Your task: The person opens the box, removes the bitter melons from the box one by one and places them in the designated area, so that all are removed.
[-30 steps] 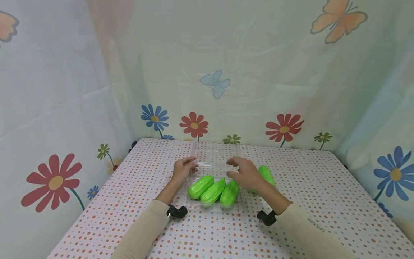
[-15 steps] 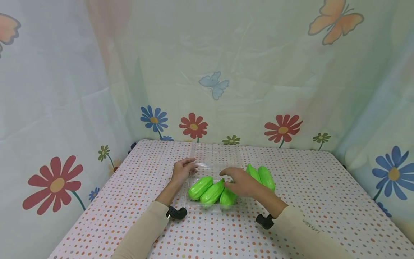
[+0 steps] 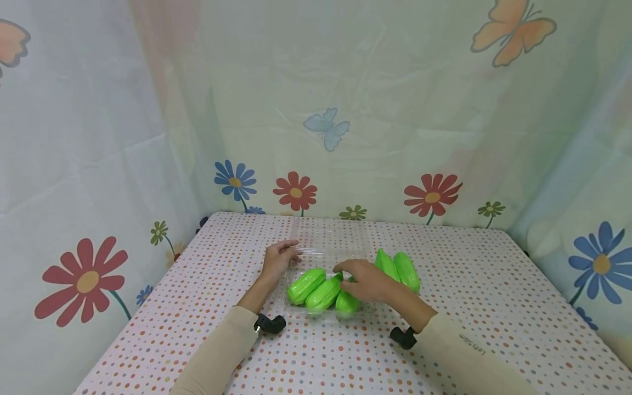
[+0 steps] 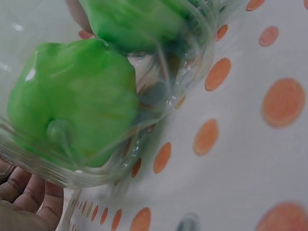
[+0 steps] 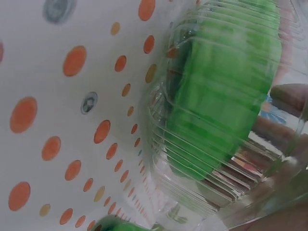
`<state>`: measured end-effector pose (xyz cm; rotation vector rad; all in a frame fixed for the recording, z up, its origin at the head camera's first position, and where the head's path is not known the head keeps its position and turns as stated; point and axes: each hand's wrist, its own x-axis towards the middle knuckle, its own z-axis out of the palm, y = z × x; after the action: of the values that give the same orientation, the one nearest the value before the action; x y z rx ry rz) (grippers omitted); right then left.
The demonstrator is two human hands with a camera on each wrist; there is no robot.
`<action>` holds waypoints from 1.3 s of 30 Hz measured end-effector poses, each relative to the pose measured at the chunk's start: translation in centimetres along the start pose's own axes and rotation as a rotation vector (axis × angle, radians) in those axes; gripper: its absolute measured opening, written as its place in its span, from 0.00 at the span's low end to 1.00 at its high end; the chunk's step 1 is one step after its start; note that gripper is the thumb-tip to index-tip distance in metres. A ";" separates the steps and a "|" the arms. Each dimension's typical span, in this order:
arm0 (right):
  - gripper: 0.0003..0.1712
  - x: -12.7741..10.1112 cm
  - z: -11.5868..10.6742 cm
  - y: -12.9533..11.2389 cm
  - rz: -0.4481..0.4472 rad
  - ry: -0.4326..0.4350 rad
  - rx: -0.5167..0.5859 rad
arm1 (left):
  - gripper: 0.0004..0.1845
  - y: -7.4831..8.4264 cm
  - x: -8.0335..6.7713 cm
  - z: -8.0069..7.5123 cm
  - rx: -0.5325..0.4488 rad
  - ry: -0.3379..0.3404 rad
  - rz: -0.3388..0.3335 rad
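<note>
A: Your right hand point(image 3: 362, 281) is curled down over the third bright green plastic gourd point(image 3: 346, 303), fingertips around its far end. It looks like a settling grip, the piece nearly seated. Your left hand point(image 3: 277, 260) has its fingers bent round the far left rim of the clear plastic clamshell tray point(image 3: 296, 308), holding it steady.

B: So which step is this?

A: Packing, by my reading. Under your right palm the tray holds three green gourds side by side: the one you grip, a middle one point(image 3: 323, 292) touching it, and a left one point(image 3: 306, 285) nearest your left hand.

B: And next?

A: I'd judge: let go cleanly without dragging the row. Just beyond your right hand, two more green gourds point(image 3: 399, 269) lie on the dotted tablecloth point(image 3: 494, 307), outside the tray. The tray's clear lid point(image 3: 328, 238) lies open past your fingertips.
</note>
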<state>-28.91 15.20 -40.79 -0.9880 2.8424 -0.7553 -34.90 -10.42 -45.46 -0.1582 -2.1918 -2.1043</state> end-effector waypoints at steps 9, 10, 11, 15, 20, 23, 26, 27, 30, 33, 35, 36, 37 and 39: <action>0.23 0.0 0.2 0.0 0.006 -0.003 -0.014 | 0.18 -0.3 0.2 -0.1 0.002 0.000 0.007; 0.23 0.1 0.3 0.0 0.011 -0.002 -0.018 | 0.18 -0.3 0.1 -0.1 0.003 -0.001 0.008; 0.24 0.1 0.4 0.0 0.017 -0.002 -0.018 | 0.18 -0.4 0.1 -0.1 0.003 -0.001 0.008; 0.27 0.4 0.7 -0.2 0.049 -0.012 -0.037 | 0.18 -0.5 0.2 -0.1 0.000 -0.007 0.011; 0.33 0.5 0.9 -0.3 0.093 -0.026 -0.070 | 0.19 -0.3 0.2 -0.1 -0.013 -0.018 0.001; 0.37 0.6 0.9 -0.4 0.119 -0.038 -0.083 | 0.20 0.0 0.1 -0.1 -0.011 -0.030 -0.011; 0.40 0.7 1.0 -0.4 0.134 -0.051 -0.088 | 0.20 1.0 -0.4 -0.1 -0.004 -0.041 -0.014; 0.40 0.7 1.0 -0.4 0.136 -0.056 -0.091 | 0.20 1.4 -0.6 -0.1 -0.003 -0.043 -0.013; 0.42 0.7 1.0 -0.4 0.142 -0.062 -0.089 | 0.20 2.6 -1.5 -0.1 0.001 -0.046 -0.006; 0.43 0.6 1.1 -0.4 0.148 -0.058 -0.079 | 0.20 3.0 -1.9 -0.1 0.005 -0.040 0.010; 0.43 0.7 1.1 -0.4 0.142 -0.042 -0.064 | 0.19 3.0 -1.9 -0.1 0.005 -0.038 0.018; 0.42 0.7 1.1 -0.5 0.137 -0.030 -0.055 | 0.19 3.0 -1.9 -0.1 0.005 -0.036 0.022; 0.42 0.7 1.1 -0.5 0.132 -0.017 -0.043 | 0.19 3.0 -1.9 -0.1 0.004 -0.038 0.017; 0.41 0.8 1.1 -0.5 0.123 0.007 -0.017 | 0.20 3.1 -2.0 -0.1 0.001 -0.043 0.005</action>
<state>-28.99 13.89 -41.43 -0.8055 2.8878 -0.7258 -32.48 -10.38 -42.64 -0.2105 -2.2139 -2.1170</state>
